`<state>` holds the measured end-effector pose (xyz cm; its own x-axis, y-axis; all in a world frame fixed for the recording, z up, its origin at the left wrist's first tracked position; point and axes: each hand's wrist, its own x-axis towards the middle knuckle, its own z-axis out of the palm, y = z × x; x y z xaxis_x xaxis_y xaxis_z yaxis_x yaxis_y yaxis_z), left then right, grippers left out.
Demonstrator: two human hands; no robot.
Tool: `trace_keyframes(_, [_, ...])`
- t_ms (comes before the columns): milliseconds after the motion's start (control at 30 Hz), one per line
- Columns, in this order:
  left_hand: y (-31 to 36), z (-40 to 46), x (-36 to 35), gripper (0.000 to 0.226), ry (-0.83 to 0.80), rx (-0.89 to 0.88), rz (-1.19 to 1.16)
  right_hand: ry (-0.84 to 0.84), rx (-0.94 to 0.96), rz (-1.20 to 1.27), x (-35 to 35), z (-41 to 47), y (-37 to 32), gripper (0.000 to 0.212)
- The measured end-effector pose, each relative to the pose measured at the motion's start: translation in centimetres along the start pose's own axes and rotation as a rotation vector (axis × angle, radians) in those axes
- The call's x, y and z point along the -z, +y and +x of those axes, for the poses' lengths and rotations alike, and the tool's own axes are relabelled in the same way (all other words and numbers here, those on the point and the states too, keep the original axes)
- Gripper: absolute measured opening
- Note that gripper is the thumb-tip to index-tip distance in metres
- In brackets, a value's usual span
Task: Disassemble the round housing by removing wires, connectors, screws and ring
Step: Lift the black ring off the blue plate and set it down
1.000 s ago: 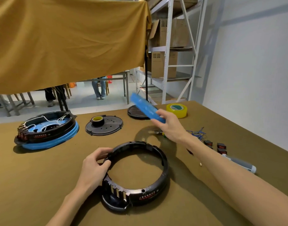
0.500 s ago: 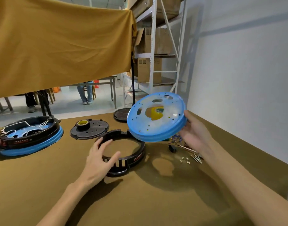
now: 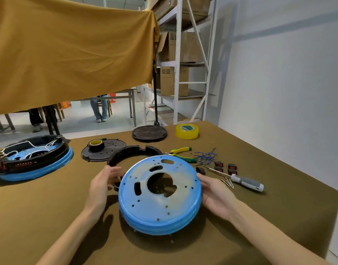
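Observation:
A blue round housing plate, with a large centre hole and several small holes, hangs tilted just above the table in front of me. My right hand grips its right rim. Behind it the black ring lies on the table, its near half hidden by the plate. My left hand is at the ring's left side, fingers lightly bent and touching it. Removed blue wires, red-and-black switches and loose screws lie to the right.
A second assembled black-and-blue housing with white wires sits at the left. A black lid with a tape roll, a black disc, yellow tape, pliers and a screwdriver lie around.
My right hand has brought the blue plate down from the far side to right in front of me, over the ring. My left hand has let go of the ring's rim and now touches its left side.

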<state>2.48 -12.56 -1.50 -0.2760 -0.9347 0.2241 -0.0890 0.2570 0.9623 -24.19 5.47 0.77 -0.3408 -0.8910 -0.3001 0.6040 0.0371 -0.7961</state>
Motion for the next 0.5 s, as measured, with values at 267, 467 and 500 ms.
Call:
trace_keyframes(267, [-0.9,-1.5,0.5,0.038,-0.15,-0.032,0.178,0.232,0.484,-0.996,-1.2,4.1,-2.3,0.039])
trace_keyframes(467, [-1.2,-1.9,2.0,0.048,-0.164,-0.001,0.108,0.295,0.5,-1.444,-3.2,12.5,-5.3,0.027])
trace_keyframes(500, [-1.2,-1.9,2.4,0.052,-0.153,-0.004,0.079,0.278,0.45,-1.556,-3.3,13.7,-5.3,0.032])
